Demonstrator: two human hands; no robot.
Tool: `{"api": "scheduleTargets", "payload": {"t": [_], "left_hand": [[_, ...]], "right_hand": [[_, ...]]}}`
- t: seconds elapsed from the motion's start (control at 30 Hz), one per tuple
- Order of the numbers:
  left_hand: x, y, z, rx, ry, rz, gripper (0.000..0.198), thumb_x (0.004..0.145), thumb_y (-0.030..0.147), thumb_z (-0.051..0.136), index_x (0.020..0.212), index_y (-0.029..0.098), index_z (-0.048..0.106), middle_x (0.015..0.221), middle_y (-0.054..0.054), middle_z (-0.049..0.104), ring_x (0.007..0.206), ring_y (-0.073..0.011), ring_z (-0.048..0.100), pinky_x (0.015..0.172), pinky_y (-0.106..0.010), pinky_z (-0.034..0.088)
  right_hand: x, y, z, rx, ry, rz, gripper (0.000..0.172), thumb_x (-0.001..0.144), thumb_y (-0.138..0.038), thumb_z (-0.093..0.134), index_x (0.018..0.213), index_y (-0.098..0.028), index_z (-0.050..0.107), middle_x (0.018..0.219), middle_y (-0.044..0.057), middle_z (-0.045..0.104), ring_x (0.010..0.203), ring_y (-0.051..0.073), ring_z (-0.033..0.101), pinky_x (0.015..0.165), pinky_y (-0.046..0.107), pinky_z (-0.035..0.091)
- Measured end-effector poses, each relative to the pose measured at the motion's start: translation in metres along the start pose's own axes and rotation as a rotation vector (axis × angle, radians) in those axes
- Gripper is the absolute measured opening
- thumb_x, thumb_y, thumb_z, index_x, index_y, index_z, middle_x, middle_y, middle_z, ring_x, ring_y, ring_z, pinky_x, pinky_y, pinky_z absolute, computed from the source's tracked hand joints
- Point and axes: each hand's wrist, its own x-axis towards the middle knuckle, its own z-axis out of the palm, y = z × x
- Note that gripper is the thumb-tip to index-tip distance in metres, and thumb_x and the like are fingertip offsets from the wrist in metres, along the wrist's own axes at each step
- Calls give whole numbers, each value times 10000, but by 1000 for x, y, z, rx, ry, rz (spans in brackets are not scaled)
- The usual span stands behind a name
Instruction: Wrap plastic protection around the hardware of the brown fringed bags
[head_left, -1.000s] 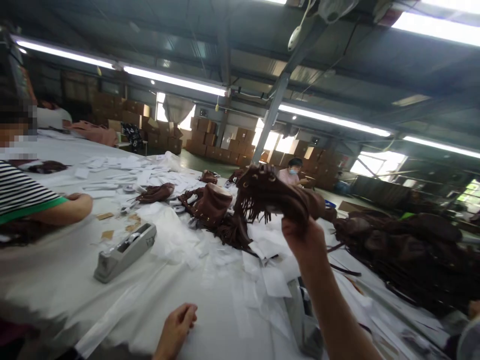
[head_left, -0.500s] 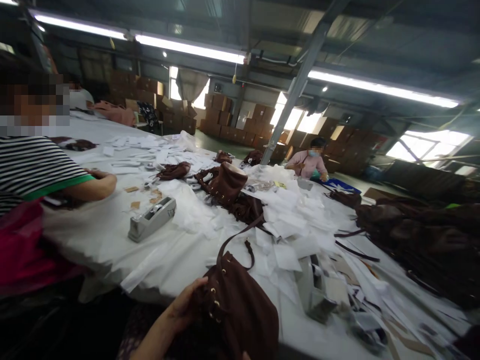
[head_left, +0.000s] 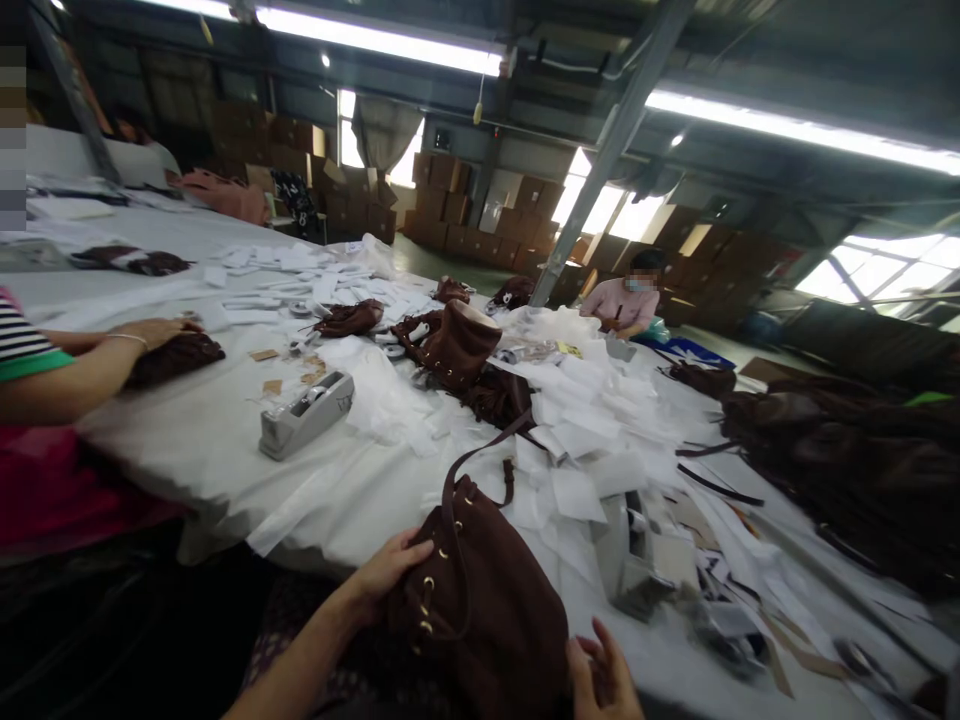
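A dark brown suede bag (head_left: 487,600) with brass eyelets and a strap loop lies at the near edge of the white-covered table (head_left: 225,440). My left hand (head_left: 386,572) grips its left side by the eyelets, fingers curled. At the bag's lower right edge is my right hand (head_left: 600,678), fingers partly spread against it.
A grey tape dispenser (head_left: 306,414) sits left of centre. Other brown bags (head_left: 457,345) stand mid-table among scattered white paper sheets (head_left: 585,440). A heap of brown bags (head_left: 862,470) fills the right. A person's arms (head_left: 97,350) rest on a bag at left; another person (head_left: 626,300) sits far off.
The brown bag came down from my raised right hand to the table's near edge. My left hand took hold of it, and my right hand now shows at its lower right.
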Motion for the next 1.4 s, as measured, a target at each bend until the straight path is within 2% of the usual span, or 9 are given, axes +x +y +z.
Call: {"api": "scheduleTargets", "payload": {"t": [0.13, 0.27, 0.4, 0.57, 0.67, 0.77, 0.9, 1.27, 1.4], "left_hand": [[4, 0, 21, -18, -33, -9, 412, 784, 376, 653, 1104, 125, 589, 922, -118, 700, 793, -231, 679, 685, -313, 535], [-5, 15, 47, 6, -32, 4, 342, 732, 291, 682, 1016, 109, 622, 824, -94, 708, 681, -202, 672, 596, -269, 526], [-42, 65, 56, 44, 103, 82, 284, 745, 335, 654, 924, 116, 650, 770, -65, 704, 672, -188, 663, 597, -255, 527], [-77, 113, 49, 359, 252, 233, 544, 740, 462, 636, 1201, 188, 549, 1078, -79, 658, 889, -253, 648, 585, -275, 533], [-55, 90, 41, 848, 352, 290, 671, 720, 466, 661, 1302, 193, 471, 1238, -119, 576, 1054, -323, 582, 751, -374, 534], [-9, 45, 29, 1298, 398, 368, 677, 783, 460, 578, 1355, 139, 416, 1409, -170, 408, 1305, -355, 350, 1032, -444, 341], [46, 5, 13, 1664, 377, 186, 725, 840, 392, 476, 1435, 58, 233, 1476, -278, 202, 1205, -411, 458, 917, -470, 418], [77, -1, 17, 1914, 438, 111, 618, 886, 366, 395, 1393, 28, 288, 1397, -320, 288, 1101, -369, 549, 799, -414, 473], [74, -3, 18, 1940, 425, 128, 624, 887, 364, 392, 1387, 5, 289, 1365, -329, 315, 1058, -363, 576, 771, -401, 481]], "right_hand": [[-8, -48, 16, -42, -407, -100, 629, 721, -717, 480, 762, -127, 693, 676, 78, 664, 640, 214, 597, 611, 294, 477], [-19, -93, 50, 135, -703, -118, 413, 703, -546, 667, 688, -134, 660, 651, 35, 636, 637, 169, 574, 603, 252, 452], [0, -129, 41, 630, -711, 126, 290, 690, -409, 740, 793, -163, 626, 667, 1, 618, 589, 117, 560, 580, 232, 467], [54, -176, -1, 1019, -538, 75, 320, 691, -227, 740, 974, -248, 593, 699, -55, 573, 610, 86, 549, 646, 241, 514], [82, -197, -12, 1037, -473, 3, 213, 735, -201, 691, 926, -217, 598, 658, -62, 524, 551, 68, 504, 645, 250, 524], [101, -211, -16, 1002, -437, -9, 144, 739, -209, 693, 844, -181, 598, 619, -59, 504, 513, 61, 466, 581, 231, 507], [115, -233, -34, 938, -446, -116, 172, 724, -212, 710, 862, -158, 622, 599, -52, 521, 504, 62, 454, 568, 235, 499], [70, -380, -135, 753, -392, -631, 208, 872, -179, 510, 973, -73, 657, 538, -74, 551, 513, -1, 484, 591, 283, 389], [47, -417, -166, 783, -298, -674, 488, 858, -247, 202, 879, 7, 619, 726, -48, 635, 599, -42, 516, 532, 347, 275]]}}
